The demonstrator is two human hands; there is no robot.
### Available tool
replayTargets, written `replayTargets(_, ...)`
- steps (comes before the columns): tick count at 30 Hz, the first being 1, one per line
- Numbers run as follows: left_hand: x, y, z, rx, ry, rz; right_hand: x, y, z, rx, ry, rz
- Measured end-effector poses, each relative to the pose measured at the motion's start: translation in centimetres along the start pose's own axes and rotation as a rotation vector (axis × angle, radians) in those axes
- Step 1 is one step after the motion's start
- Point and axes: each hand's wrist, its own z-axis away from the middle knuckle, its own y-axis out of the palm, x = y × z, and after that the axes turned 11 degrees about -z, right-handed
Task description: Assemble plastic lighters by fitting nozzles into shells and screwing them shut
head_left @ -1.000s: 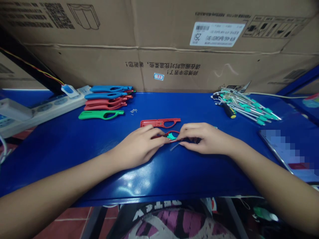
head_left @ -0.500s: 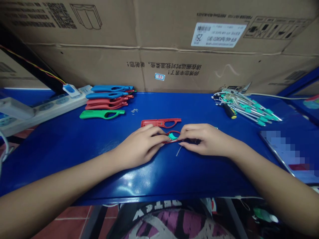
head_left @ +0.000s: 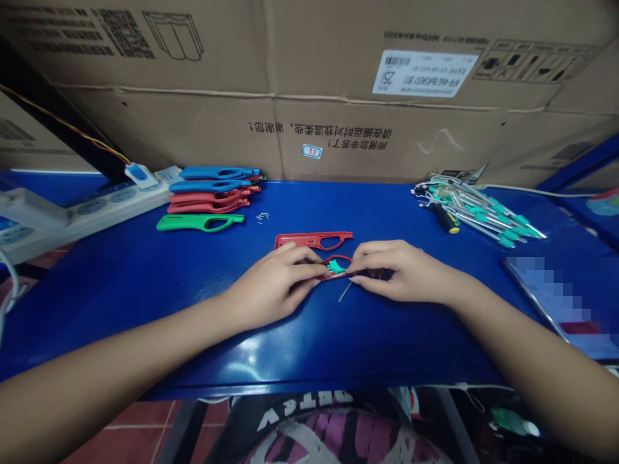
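Note:
Between my hands is a red lighter shell half with a green trigger in it. My left hand is closed on the shell's left side, fingertips beside the trigger. My right hand pinches its right end; the fingers hide that part. A thin greyish strip sticks out below the right fingertips; I cannot tell whether it is held or attached. Just behind lies another red shell half, inner side up, partly covered by the left hand.
Blue, red and green lighter shells are stacked at back left beside a power strip. Small screws lie near them. A screwdriver and several metal lighter rods lie at back right, a phone at right. Cardboard walls the back.
The thin strip's lower end has swung slightly left. Both hands stay closed on the red shell half in nearly the same place; the whole view has shifted slightly.

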Motion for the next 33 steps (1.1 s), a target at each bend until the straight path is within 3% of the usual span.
replayTargets(9,0.1,0.1,0.2,0.035,-0.020,-0.036,-0.2,0.1,0.0,-0.021,-0.013,-0.024)
replayTargets(22,0.0,0.0,0.2,0.004,-0.002,-0.063,0.6,0.5,0.1,0.017,-0.010,0.167)
replayTargets(24,0.1,-0.1,0.2,0.002,0.014,-0.057,0.3,0.1,0.1,-0.054,-0.027,0.145)
replayTargets(27,0.2,-0.1,0.2,0.000,0.033,-0.040,-1.0,-1.2,0.1,-0.292,0.043,0.229)
replayTargets(29,0.3,0.0,0.2,-0.013,0.046,-0.038,-2.5,-2.5,0.4,-0.460,0.173,0.384)
replayTargets(33,0.4,0.2,0.3,-0.051,0.083,-0.054,-6.0,-5.3,1.8,-0.619,0.562,0.665)
